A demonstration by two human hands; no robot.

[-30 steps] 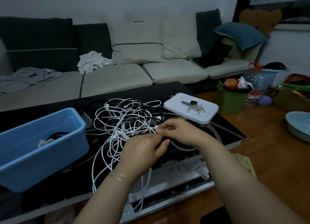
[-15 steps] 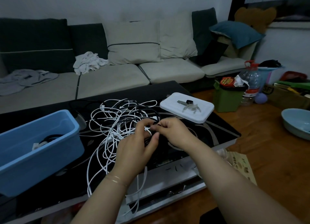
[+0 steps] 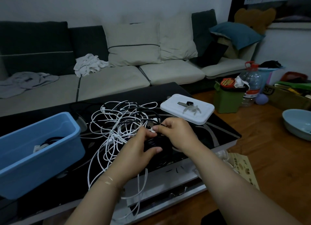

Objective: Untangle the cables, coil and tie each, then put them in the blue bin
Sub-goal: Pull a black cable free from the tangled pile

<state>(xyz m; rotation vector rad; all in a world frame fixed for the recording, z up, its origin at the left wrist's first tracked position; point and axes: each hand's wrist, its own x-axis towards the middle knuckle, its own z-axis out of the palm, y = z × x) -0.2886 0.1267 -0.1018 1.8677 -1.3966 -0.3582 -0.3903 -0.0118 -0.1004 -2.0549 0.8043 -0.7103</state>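
Since half a second ago your left hand (image 3: 139, 150) has slid toward you, its fingers now wrapped round a dark cable bundle (image 3: 155, 143), while your right hand (image 3: 175, 132) keeps pinching a small white plug (image 3: 152, 129) at the tangle's near-right edge. The thin, round white cables (image 3: 116, 123) sprawl in loose loops on the glossy black table (image 3: 218, 133) — no single long axis — with strands trailing over the near edge, beside the smooth plastic blue bin (image 3: 40, 150) on your left.
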